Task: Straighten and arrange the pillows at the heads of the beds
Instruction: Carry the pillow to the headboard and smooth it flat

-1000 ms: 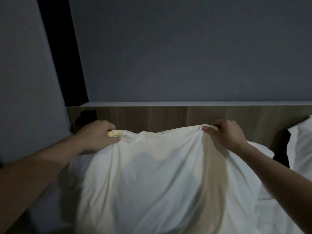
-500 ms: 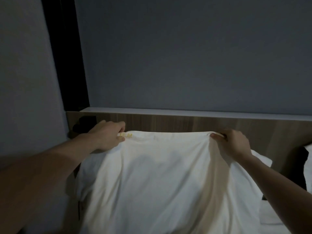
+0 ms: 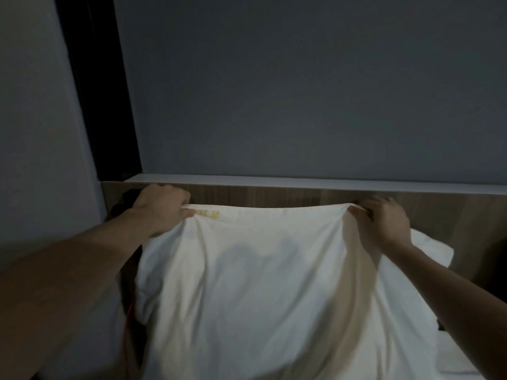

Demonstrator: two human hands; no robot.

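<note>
A large white pillow [image 3: 274,292] stands upright in front of the wooden headboard [image 3: 274,197], with small yellow embroidery near its top left corner. My left hand [image 3: 162,208] grips that top left corner. My right hand [image 3: 384,219] pinches the top right corner. The pillow's top edge is stretched taut between both hands, just below the headboard's top. A second white pillow [image 3: 430,250] lies behind it, with only its right end showing.
A white ledge [image 3: 301,181] caps the headboard under a grey wall. A dark vertical strip [image 3: 93,86] and a pale wall close off the left side. A thin red cord [image 3: 129,319] hangs in the gap left of the pillow. White sheet [image 3: 455,360] shows at lower right.
Both hands have lifted the pillow's top edge higher and pulled it wider and flatter against the headboard. The view has swung left, so the neighbouring pillow at far right dropped out of sight.
</note>
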